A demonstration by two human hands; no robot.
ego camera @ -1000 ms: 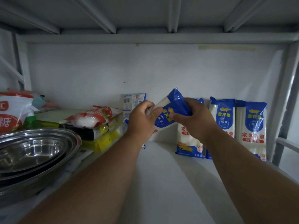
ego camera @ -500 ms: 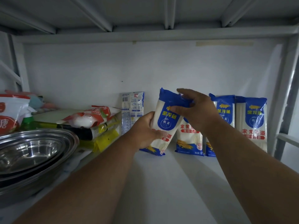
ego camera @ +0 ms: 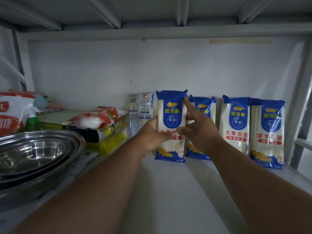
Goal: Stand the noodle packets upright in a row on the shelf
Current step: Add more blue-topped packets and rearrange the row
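My left hand grips the noodle packet that stands upright on the white shelf, thumb curled across its front and the other fingers hidden behind its left edge. My right hand is beside it with fingers spread and loose; the index fingertip touches the packet's upper right corner, and the rest hold nothing. This packet stands at the left end of a row against the far wall. Just right of it is a second noodle packet, largely covered by my right hand and forearm, then a third noodle packet and a fourth noodle packet, these two touching edge to edge at the right end near the shelf post.

Just left of the packet I hold, a pale blue-and-white packet stands with its printed back showing, close against it. Further left lies a stack of flat bags: a red-and-white bag on top, dark and yellow packaging beneath. Nearer me on the left sit nested steel bowls, with a red-and-white sugar bag and a green spray bottle behind them.
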